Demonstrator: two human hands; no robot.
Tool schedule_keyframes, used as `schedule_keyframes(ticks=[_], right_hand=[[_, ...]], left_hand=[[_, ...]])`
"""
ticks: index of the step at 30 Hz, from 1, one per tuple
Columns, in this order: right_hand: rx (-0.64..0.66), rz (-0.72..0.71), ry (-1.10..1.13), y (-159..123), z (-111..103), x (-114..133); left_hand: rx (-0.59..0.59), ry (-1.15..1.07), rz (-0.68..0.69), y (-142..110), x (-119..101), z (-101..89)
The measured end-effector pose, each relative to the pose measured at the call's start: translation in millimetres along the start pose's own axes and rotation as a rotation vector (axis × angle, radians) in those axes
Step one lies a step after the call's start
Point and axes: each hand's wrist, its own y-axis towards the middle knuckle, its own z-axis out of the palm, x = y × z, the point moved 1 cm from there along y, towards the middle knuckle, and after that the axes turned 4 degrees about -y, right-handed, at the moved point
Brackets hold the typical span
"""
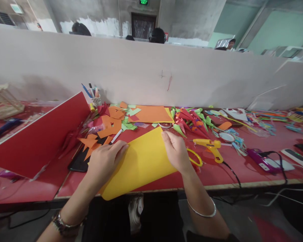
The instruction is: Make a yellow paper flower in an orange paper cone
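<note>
The left hand (104,159) and right hand (175,151) held the yellow sheet (145,163) over the near part of the worktop (166,184), fingers pinching its left and right sides; a light, even grip probably suited it, to avoid creases. Orange scraps (113,129) lay far left, while a yellow loop (199,157) and yellow glue gun (209,144) crowded the right, likely hindering any sideways swing.

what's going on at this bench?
Someone has a yellow sheet in both hands: the left hand grips its left side, the right hand its upper right. It's in front of them at the red table's near edge. Orange scraps lie beyond the left hand; a yellow glue gun lies right of the right.
</note>
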Motion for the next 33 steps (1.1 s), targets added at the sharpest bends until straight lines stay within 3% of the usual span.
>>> schedule_keyframes(ticks=[13,20,26,33], right_hand=[[0.01,0.009,0.021,-2.3,3.3,-0.8],[-0.004,0.078,0.068,-4.1,6.7,-7.2],[0.012,0.081,0.055,-3.6,6.5,-6.3],[-0.009,0.07,0.025,-3.8,7.2,-8.3]], left_hand=[[0.004,0.007,-0.029,0.2,4.8,-0.8],[-0.075,0.082,0.03,0.4,7.7,0.3],[-0.004,0.138,-0.008,-0.8,7.3,5.2],[0.058,0.058,-0.037,-0.9,6.7,6.7]])
